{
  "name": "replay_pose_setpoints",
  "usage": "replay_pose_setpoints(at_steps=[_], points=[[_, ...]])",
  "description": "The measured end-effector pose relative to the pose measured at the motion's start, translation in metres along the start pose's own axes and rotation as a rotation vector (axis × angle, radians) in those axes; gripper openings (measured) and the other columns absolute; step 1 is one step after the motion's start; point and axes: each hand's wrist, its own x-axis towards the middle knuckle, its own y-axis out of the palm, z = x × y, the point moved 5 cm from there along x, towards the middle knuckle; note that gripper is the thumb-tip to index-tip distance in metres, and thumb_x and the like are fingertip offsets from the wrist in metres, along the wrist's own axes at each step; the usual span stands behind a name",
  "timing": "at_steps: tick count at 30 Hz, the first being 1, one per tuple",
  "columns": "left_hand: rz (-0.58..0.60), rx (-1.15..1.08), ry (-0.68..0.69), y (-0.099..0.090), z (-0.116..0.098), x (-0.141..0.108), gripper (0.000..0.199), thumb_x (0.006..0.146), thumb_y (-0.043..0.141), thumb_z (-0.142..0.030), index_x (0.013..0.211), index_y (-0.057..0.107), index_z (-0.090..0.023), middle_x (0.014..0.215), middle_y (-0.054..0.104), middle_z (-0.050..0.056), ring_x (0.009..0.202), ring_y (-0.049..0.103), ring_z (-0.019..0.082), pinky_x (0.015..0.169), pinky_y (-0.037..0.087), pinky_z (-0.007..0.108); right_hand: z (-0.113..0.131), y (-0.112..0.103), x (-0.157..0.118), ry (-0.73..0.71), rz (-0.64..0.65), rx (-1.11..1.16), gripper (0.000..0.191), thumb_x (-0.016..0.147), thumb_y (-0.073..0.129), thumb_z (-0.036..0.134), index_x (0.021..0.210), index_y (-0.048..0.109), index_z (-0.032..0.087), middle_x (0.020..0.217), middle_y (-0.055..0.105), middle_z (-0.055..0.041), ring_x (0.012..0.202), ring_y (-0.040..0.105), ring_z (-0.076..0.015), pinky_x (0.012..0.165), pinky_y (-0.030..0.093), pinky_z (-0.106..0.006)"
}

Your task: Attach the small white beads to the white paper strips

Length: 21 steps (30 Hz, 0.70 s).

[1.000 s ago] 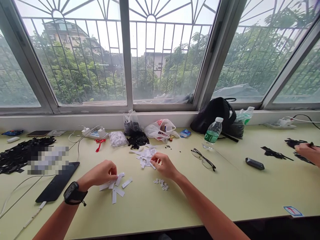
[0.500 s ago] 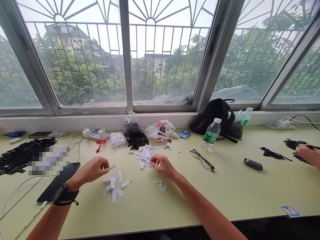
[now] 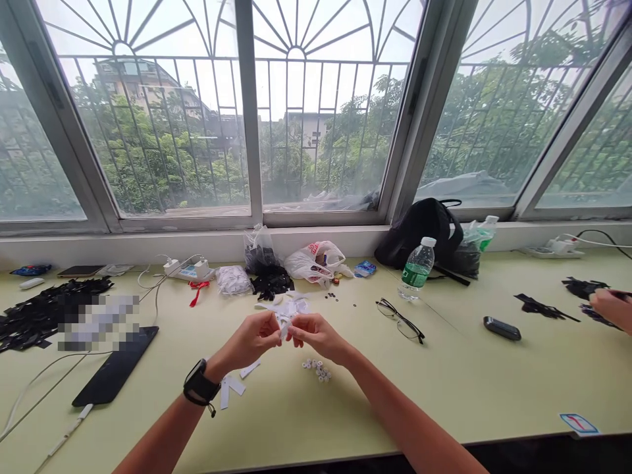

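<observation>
My left hand (image 3: 257, 339) and my right hand (image 3: 316, 334) meet above the table's middle, fingertips pinched on a small white strip (image 3: 284, 330) between them. Behind them lies a heap of white strips (image 3: 291, 306). Several loose white strips (image 3: 234, 385) rest below my left hand, partly hidden by it and the wrist. Small round white pieces (image 3: 318, 370) lie in a cluster below my right hand.
Glasses (image 3: 401, 320), a water bottle (image 3: 417, 270) and a black case (image 3: 502, 328) stand to the right. A dark tablet (image 3: 116, 365) and black strips (image 3: 54, 306) lie left. Another person's hand (image 3: 612, 308) is at the right edge.
My left hand has moved right, from above the loose strips to meet my right hand. Both now hold one strip. My right hand has shifted slightly down, off the white heap.
</observation>
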Motion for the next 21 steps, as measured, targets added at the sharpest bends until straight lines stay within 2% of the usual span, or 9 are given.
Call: replay_pose_setpoints(at_steps=[4,8,10,13,17,21], points=[[-0.058,0.01,0.047,0.007,0.008,0.008,0.026,0.094,0.067,-0.041,0.086,0.063,-0.017,0.079,0.072,0.005,0.07,0.065,0.016,0.064,0.051,0.027,-0.005,-0.011,0.002,-0.023,-0.151,0.022,0.032,0.081,0.082,0.05,0.081,0.074,0.018,0.072,0.066,-0.002,0.062,0.053,-0.0141,0.06,0.044,-0.029],[-0.124,-0.056,-0.003,0.007,0.024,0.01,0.032,0.095,0.064,-0.048,0.093,0.065,-0.016,0.074,0.072,0.004,0.061,0.066,0.016,0.059,0.053,0.027,-0.011,-0.017,0.004,-0.066,-0.241,0.034,0.032,0.075,0.088,0.044,0.073,0.07,0.017,0.066,0.062,0.0005,0.059,0.049,-0.0125,0.056,0.038,-0.027],[-0.13,-0.096,-0.031,0.009,0.031,0.011,0.037,0.094,0.064,-0.051,0.089,0.068,-0.015,0.075,0.074,0.006,0.063,0.068,0.017,0.06,0.054,0.028,-0.012,-0.015,0.005,-0.075,-0.234,0.047,0.032,0.074,0.089,0.041,0.072,0.07,0.016,0.065,0.062,0.0006,0.06,0.05,-0.0124,0.056,0.038,-0.027],[-0.148,-0.144,-0.061,0.009,0.035,0.011,0.037,0.091,0.069,-0.05,0.087,0.072,-0.014,0.079,0.076,0.009,0.072,0.071,0.019,0.069,0.057,0.03,-0.012,-0.01,0.004,-0.07,-0.203,0.061,0.029,0.074,0.089,0.039,0.076,0.073,0.015,0.069,0.064,-0.0006,0.064,0.054,-0.0139,0.06,0.041,-0.028],[-0.165,-0.224,-0.085,0.008,0.033,0.009,0.032,0.087,0.076,-0.046,0.091,0.077,-0.014,0.083,0.078,0.01,0.077,0.072,0.02,0.077,0.057,0.032,-0.007,-0.007,0.001,-0.052,-0.16,0.018,0.027,0.079,0.086,0.041,0.08,0.075,0.016,0.071,0.067,-0.0021,0.066,0.058,-0.0149,0.063,0.046,-0.029],[-0.126,-0.296,-0.115,0.012,0.028,0.008,0.033,0.086,0.077,-0.046,0.097,0.079,-0.014,0.09,0.08,0.011,0.084,0.073,0.023,0.082,0.058,0.035,-0.006,-0.005,0.0,-0.036,-0.126,-0.004,0.029,0.085,0.08,0.044,0.086,0.077,0.016,0.076,0.07,-0.0047,0.067,0.061,-0.0158,0.066,0.051,-0.031]])
